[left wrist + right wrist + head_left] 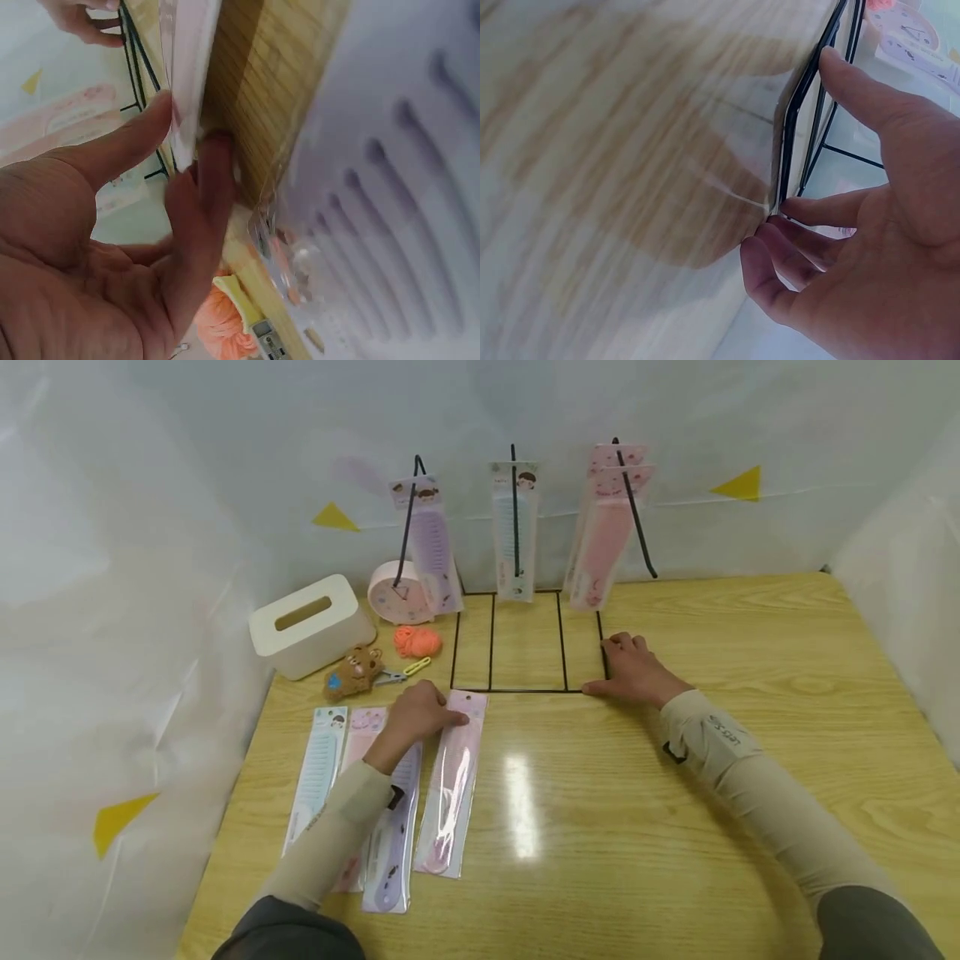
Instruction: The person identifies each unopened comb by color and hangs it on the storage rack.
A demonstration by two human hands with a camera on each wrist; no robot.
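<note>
A wooden table spreads beneath a person's two hands, a black wire rack standing just beyond them. The right hand reaches the rack's base, thumb and fingers spread wide, tips touching the front right corner. On the rack's hooks, beyond both hands, hang a purple comb packet, a blue one and pink ones. A white tissue box sits beyond the left hand, to its left. That hand is nearly closed, pinching the top end of a pink comb packet between thumb and fingers; the packet stretches back toward the person. Three more packets lie under and beside the left forearm. Past the left hand stand a pink clock, a brown toy bear, orange yarn and a yellow clip.
</note>
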